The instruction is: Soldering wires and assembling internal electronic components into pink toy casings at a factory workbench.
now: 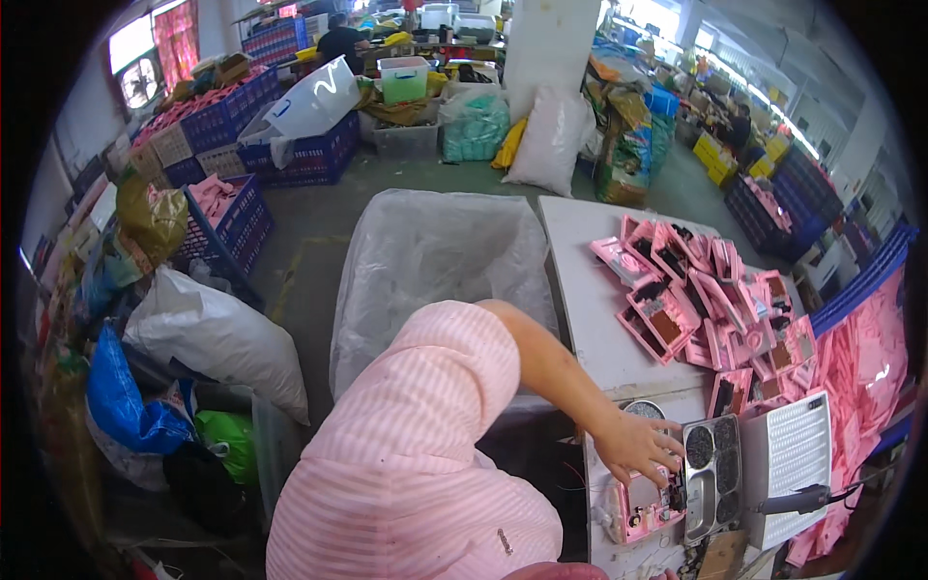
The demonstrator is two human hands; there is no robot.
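My left hand (pixel 633 445) reaches from a pink striped sleeve (pixel 435 358) across the white table (pixel 599 300). Its fingers are spread, palm down, over a pink plastic case (pixel 638 503) with small parts and black pieces in it. Nothing shows gripped in that hand. Right beside the fingertips lies a metal compartment tray (pixel 698 483), some of its wells filled with dark grainy bits. A round metal dish (pixel 645 410) sits just beyond the hand. Of my right hand (pixel 667 575), only a sliver of skin seems to show at the lower edge; its fingers cannot be made out.
Pink cases (pixel 667 319) are heaped on the table's far part. A white perforated box (pixel 788 464) and a black-handled tool (pixel 795 501) stand right of the tray. A plastic-lined bin (pixel 387 251) adjoins the table. Sacks (pixel 217 329) and blue crates (pixel 242 222) fill the left.
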